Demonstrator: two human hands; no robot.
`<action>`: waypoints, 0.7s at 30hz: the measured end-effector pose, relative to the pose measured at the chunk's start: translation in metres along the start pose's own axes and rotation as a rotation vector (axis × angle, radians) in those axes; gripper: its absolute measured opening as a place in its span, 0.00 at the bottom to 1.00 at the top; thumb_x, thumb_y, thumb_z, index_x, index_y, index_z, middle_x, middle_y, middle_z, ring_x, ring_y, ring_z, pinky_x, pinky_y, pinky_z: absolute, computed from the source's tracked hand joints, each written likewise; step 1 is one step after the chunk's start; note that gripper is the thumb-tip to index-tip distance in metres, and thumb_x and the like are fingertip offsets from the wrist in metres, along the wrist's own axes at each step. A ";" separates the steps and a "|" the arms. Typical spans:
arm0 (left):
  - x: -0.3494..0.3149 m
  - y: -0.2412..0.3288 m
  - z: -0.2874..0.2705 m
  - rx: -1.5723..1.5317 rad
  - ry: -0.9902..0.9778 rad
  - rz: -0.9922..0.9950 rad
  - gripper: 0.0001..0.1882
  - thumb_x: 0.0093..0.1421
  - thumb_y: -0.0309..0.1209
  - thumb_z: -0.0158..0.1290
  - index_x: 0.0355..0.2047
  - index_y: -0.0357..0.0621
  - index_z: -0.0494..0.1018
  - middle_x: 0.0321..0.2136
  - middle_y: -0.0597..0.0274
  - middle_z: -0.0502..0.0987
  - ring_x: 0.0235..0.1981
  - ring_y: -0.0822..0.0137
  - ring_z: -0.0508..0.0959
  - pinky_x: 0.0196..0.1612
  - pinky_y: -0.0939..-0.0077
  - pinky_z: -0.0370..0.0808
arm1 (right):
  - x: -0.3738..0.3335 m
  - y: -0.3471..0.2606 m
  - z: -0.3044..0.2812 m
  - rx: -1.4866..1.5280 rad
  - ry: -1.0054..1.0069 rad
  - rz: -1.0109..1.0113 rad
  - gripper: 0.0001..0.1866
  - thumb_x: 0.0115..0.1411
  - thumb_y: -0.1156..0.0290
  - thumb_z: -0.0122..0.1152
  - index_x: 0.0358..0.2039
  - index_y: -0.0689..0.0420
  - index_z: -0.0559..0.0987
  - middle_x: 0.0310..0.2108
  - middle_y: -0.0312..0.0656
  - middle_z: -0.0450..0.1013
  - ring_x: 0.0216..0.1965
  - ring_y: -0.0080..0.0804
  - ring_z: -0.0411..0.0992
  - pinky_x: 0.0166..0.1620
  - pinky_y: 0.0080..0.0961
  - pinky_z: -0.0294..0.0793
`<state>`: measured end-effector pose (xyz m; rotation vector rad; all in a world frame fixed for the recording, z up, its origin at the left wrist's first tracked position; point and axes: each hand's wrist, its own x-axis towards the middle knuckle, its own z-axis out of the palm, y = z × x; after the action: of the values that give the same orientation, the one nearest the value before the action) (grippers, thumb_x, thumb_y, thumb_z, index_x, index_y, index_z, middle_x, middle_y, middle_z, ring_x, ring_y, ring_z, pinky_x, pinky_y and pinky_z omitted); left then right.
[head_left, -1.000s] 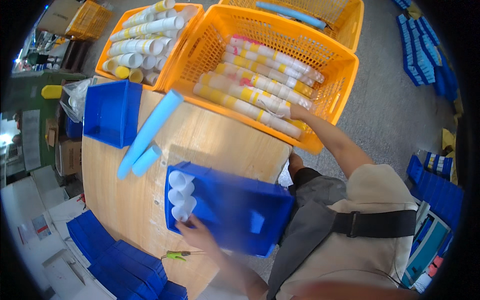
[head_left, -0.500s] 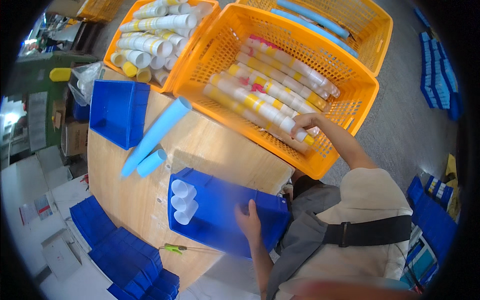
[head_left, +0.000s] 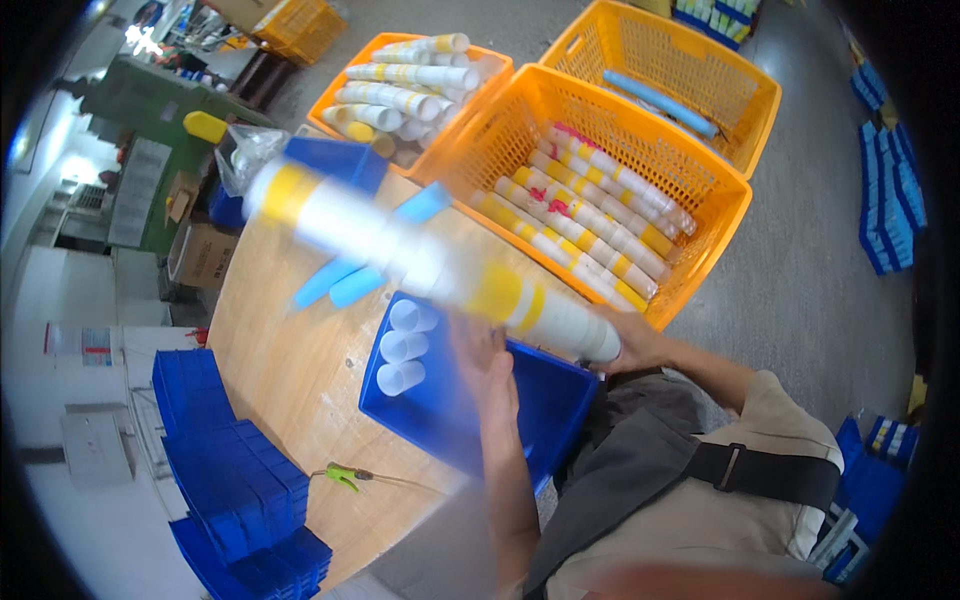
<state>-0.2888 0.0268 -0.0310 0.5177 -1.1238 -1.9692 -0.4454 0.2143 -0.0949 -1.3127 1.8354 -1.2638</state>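
Note:
A long white tube with yellow bands (head_left: 395,240) slants across the view, blurred by motion. My right hand (head_left: 636,342) grips its near right end. Below the tube's middle, my left hand (head_left: 488,372) is open with fingers stretched, their tips blurred and partly behind the tube; whether it touches the tube I cannot tell. Under my left hand lies a blue bin (head_left: 540,400) with three short translucent white cylinders (head_left: 404,346) at its left end. Similar banded tubes (head_left: 590,215) lie side by side in an orange crate (head_left: 715,215), some with red material on them.
On the wooden table (head_left: 270,370) lie light blue tubes (head_left: 355,288) and another blue bin (head_left: 340,160). A second orange crate (head_left: 325,105) holds stacked white tubes; a third (head_left: 745,110) holds a blue tube. Stacked blue bins (head_left: 235,480) and a green clip (head_left: 343,474) are at lower left.
My right hand has lifted a banded tube out of the orange crate and swung it left over the table. My left hand has risen toward it. The view has shifted.

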 end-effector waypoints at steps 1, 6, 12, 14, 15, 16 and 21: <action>-0.001 0.005 0.004 0.156 0.005 -0.049 0.31 0.65 0.30 0.58 0.64 0.35 0.60 0.55 0.48 0.72 0.55 0.57 0.74 0.59 0.64 0.71 | 0.002 -0.020 0.010 0.047 -0.055 -0.085 0.39 0.47 0.63 0.75 0.60 0.53 0.70 0.52 0.48 0.74 0.53 0.48 0.74 0.55 0.36 0.74; -0.045 0.042 -0.003 0.511 0.244 0.327 0.28 0.68 0.40 0.55 0.62 0.38 0.63 0.57 0.46 0.72 0.57 0.52 0.74 0.60 0.60 0.71 | 0.017 -0.069 0.079 -0.163 0.186 -0.169 0.37 0.44 0.69 0.75 0.57 0.54 0.72 0.51 0.47 0.74 0.52 0.51 0.72 0.54 0.41 0.72; -0.117 0.084 -0.073 -0.302 0.036 0.221 0.33 0.69 0.51 0.47 0.65 0.40 0.62 0.63 0.44 0.65 0.62 0.51 0.70 0.67 0.50 0.64 | 0.025 -0.067 0.149 0.079 0.058 -0.287 0.32 0.41 0.73 0.74 0.50 0.51 0.75 0.48 0.43 0.75 0.52 0.45 0.71 0.58 0.39 0.65; -0.130 0.094 -0.096 -0.164 0.257 -0.074 0.34 0.69 0.52 0.48 0.64 0.38 0.63 0.62 0.42 0.66 0.61 0.51 0.70 0.66 0.50 0.65 | 0.025 -0.065 0.171 0.066 0.004 -0.323 0.30 0.43 0.72 0.73 0.50 0.50 0.75 0.47 0.41 0.74 0.56 0.43 0.68 0.65 0.42 0.57; -0.135 0.098 -0.104 -0.076 0.414 -0.317 0.34 0.69 0.52 0.47 0.63 0.37 0.63 0.60 0.41 0.67 0.60 0.51 0.71 0.63 0.51 0.68 | 0.027 -0.065 0.181 0.144 -0.057 -0.349 0.28 0.47 0.76 0.69 0.51 0.50 0.76 0.51 0.42 0.73 0.60 0.42 0.66 0.68 0.45 0.50; -0.139 0.101 -0.110 -0.238 0.325 -0.543 0.33 0.70 0.51 0.46 0.62 0.35 0.63 0.58 0.41 0.70 0.56 0.51 0.74 0.58 0.54 0.74 | 0.031 -0.065 0.191 0.201 -0.074 -0.381 0.27 0.48 0.78 0.67 0.51 0.51 0.76 0.53 0.43 0.72 0.61 0.41 0.66 0.68 0.43 0.53; -0.152 0.112 -0.098 -0.248 0.312 -0.773 0.26 0.70 0.44 0.47 0.56 0.33 0.68 0.41 0.45 0.81 0.38 0.57 0.83 0.44 0.65 0.83 | 0.067 -0.076 0.224 0.902 0.020 0.218 0.19 0.61 0.66 0.64 0.51 0.58 0.76 0.53 0.47 0.72 0.56 0.37 0.70 0.58 0.35 0.71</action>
<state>-0.0830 0.0632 0.0075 1.2031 -0.4923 -2.5024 -0.2531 0.0625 -0.1119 -0.5832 1.1121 -1.6753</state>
